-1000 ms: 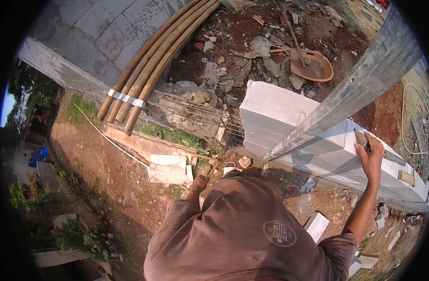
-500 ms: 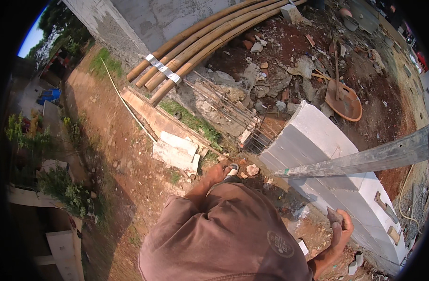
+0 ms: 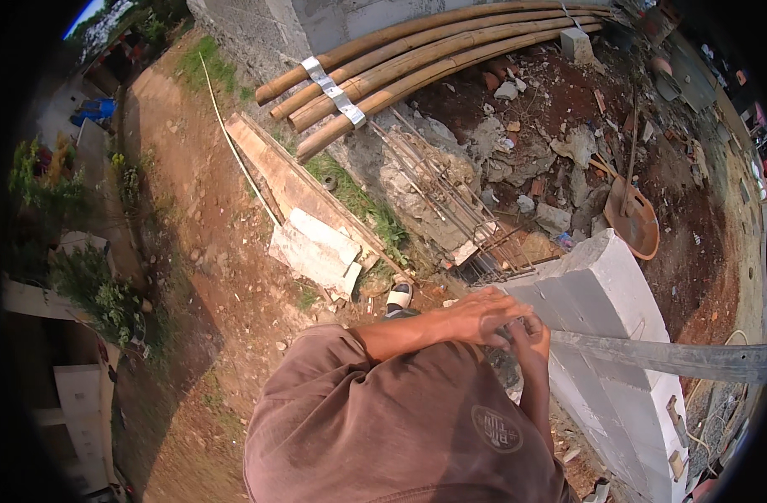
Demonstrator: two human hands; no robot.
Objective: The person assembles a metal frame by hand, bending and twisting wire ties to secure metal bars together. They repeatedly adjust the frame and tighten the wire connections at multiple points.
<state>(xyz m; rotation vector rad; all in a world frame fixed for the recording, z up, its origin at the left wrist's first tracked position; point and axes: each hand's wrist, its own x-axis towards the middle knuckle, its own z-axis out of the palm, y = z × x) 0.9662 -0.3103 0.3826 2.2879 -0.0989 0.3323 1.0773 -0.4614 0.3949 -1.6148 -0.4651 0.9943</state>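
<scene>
While left hand (image 3: 482,317), half-curled, meets curled right hand (image 3: 531,342), can't tell what either grips. Beyond wall (image 3: 589,293), orange basin (image 3: 642,226) holds tool (image 3: 632,151) end.

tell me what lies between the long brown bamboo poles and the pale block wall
Thin brown steel rods and broken grey rubble, in the head view.

A bare left hand (image 3: 482,317) and a bare right hand (image 3: 532,337) are held together near the end of a white block wall (image 3: 610,402); anything between them is hidden. The wall's top edge is crossed by a long grey beam (image 3: 677,355). Four brown bamboo poles (image 3: 434,57) are spanned near their ends by a silver metal strip (image 3: 331,90).
</scene>
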